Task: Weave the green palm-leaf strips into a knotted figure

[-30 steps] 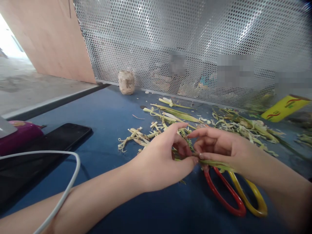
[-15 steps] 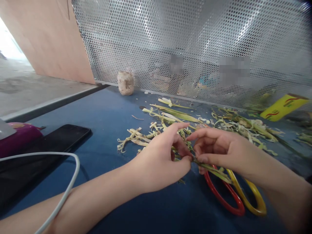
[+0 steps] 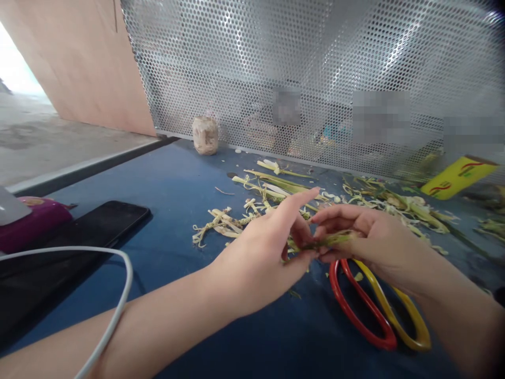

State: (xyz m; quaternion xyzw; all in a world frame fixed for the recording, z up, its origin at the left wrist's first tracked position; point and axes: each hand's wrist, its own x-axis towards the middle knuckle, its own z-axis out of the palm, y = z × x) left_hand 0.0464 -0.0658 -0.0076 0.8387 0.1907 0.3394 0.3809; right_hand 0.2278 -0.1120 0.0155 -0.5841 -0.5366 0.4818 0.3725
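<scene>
Now the green stem [image 3: 335, 239] no longer droops over the scissors [image 3: 389, 341], so their handles show more. The person's left hand [image 3: 258, 258] and right hand [image 3: 389, 245] both pinch it above the blue counter [image 3: 169, 173].

1. Left forearm [image 3: 158, 321] in from near left, angled far and right; wrist roughly straight.
2. Left hand [image 3: 264, 258]: back to camera, index raised and pointing far-right, thumb low, other fingers curled in.
3. Right forearm [image 3: 453, 295] in from near right, angled far-left.
4. Right hand [image 3: 379, 234]: fingers bent leftward, partly curled.
5. Fingertips meet closely mid-scene; exact contact unclear.
</scene>
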